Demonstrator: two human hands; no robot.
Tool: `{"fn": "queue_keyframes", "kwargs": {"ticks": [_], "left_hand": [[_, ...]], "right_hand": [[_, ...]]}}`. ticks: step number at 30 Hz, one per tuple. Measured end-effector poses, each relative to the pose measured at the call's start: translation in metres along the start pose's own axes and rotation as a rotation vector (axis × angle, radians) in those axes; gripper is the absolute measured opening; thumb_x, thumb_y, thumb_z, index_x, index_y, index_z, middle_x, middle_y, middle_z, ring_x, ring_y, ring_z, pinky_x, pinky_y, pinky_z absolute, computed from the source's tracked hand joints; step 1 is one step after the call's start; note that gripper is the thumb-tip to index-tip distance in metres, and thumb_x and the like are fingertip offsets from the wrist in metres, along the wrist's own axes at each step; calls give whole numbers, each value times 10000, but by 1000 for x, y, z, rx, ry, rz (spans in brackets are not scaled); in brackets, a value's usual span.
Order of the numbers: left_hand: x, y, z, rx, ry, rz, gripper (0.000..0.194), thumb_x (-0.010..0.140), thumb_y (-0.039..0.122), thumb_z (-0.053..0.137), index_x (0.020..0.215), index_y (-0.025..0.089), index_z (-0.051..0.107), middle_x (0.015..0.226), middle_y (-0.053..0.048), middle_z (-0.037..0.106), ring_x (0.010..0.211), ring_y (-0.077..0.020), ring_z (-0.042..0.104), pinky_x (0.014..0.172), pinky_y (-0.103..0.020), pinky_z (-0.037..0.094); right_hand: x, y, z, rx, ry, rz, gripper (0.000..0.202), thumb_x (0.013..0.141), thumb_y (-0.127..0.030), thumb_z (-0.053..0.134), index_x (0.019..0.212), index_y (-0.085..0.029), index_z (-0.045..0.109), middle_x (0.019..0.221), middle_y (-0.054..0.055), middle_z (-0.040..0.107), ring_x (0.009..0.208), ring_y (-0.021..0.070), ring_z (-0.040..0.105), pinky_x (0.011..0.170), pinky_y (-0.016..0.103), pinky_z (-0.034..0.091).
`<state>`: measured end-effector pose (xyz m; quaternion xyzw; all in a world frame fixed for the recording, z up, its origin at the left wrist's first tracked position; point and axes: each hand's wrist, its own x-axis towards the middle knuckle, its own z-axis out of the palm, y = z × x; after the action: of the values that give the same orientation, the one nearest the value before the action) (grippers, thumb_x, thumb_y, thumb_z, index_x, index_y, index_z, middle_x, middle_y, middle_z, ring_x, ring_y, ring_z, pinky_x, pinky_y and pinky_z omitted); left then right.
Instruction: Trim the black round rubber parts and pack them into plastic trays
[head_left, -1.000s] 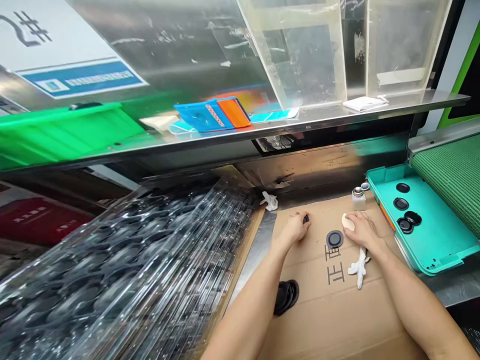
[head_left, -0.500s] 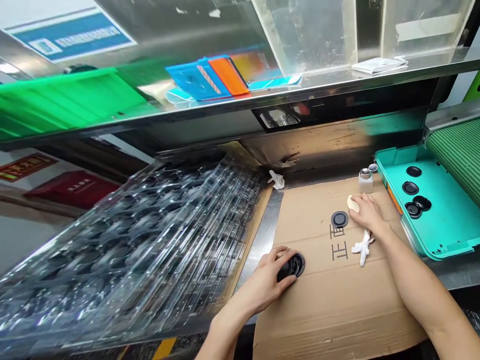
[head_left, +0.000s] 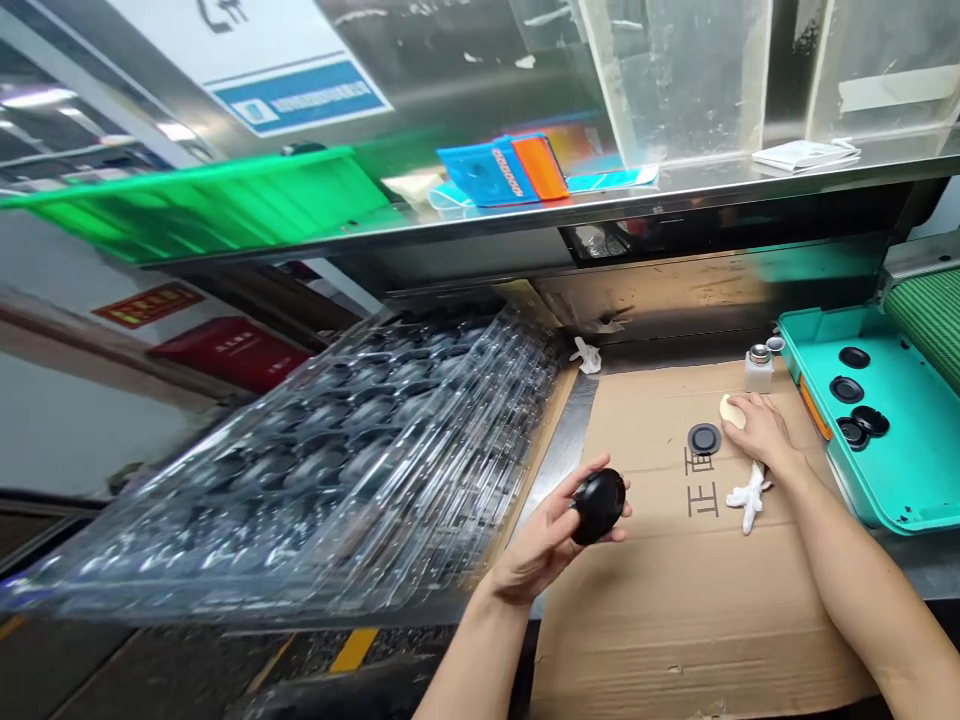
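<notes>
Cardboard [head_left: 645, 600] below — left hand [head_left: 559, 530] gripping black discs [head_left: 600, 505], right hand [head_left: 756, 428] closed on cream pad [head_left: 731, 411].

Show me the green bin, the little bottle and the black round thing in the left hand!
Green bin [head_left: 225, 210]: head view, on its side.
Little bottle [head_left: 758, 374]: head view, on its pale body.
Black round thing [head_left: 599, 506]: head view, on its shiny face.

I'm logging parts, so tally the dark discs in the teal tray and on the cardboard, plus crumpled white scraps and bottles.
Discs in teal tray: 4
Disc on cardboard: 1
Crumpled white scraps: 2
Bottle: 1
Total: 8
</notes>
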<state>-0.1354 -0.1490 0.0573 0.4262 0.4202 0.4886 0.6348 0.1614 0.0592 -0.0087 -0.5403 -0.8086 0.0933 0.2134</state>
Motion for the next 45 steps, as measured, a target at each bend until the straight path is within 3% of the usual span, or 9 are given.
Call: {"fn": "queue_keyframes", "kwargs": {"ticks": [5,14,17,22,25,27,30,34,45], "left_hand": [[-8,-12,5,-503,-105,40,515,921,509,586,1365,252,562,1126,-133,637,805,-232,670,595,-289,541],[-8,-18,6,-493,-115,14,503,941,535,537,1344,240,593,1179,-143,614,878,-261,672,645,-304,528],[-8,-12,2,-178,-34,11,562,923,567,547,1397,266,549,1242,-140,602,956,-285,654,718,-359,547],[5,-6,-7,956,155,-25,531,820,367,693,1333,242,638,1308,-124,585,1203,-335,547,1094,-510,406],[10,-8,-10,1114,172,2,510,772,328,731,1270,235,682,1279,-120,617,1228,-346,548,1137,-517,366],[7,-7,-11,944,244,41,521,767,366,775,1264,243,679,1305,-110,622,1247,-331,547,1138,-486,380],[-4,-5,-9,340,340,64,550,821,470,753,1301,228,636,1316,-129,626,1162,-319,608,980,-448,513],[-18,-8,-4,-365,196,16,582,923,610,568,1299,168,622,1237,-187,654,959,-278,677,684,-324,564],[-17,-7,-1,-464,168,10,584,922,613,571,1272,149,631,1201,-188,667,937,-269,678,661,-303,543]], "right_hand": [[1,0,-3,25,-1,4,378,873,-323,625,1240,-239,661,1143,73,626,1078,268,549,940,346,417],[2,0,-6,32,5,-8,381,882,-327,610,1249,-234,654,1145,78,629,1074,268,553,954,356,423],[3,0,-4,14,5,-7,380,881,-337,617,1245,-235,653,1142,79,624,1081,268,549,949,356,421],[4,-1,-5,3,-17,2,398,884,-344,625,1265,-229,643,1167,77,618,1105,266,542,971,351,407],[2,-4,-8,3,-24,13,384,890,-345,620,1257,-237,646,1171,79,616,1104,266,542,964,350,409],[1,-5,-10,9,-24,9,375,890,-344,615,1249,-240,650,1170,81,616,1099,266,543,958,349,410],[1,-3,-9,15,-9,-4,378,887,-341,607,1247,-233,652,1157,82,622,1091,270,546,953,350,411],[3,5,-1,1,4,-6,391,883,-359,606,1254,-241,649,1135,72,626,1076,271,555,943,352,414],[6,6,0,5,4,-2,411,872,-365,609,1264,-244,639,1165,61,625,1107,269,552,959,363,415]]}}
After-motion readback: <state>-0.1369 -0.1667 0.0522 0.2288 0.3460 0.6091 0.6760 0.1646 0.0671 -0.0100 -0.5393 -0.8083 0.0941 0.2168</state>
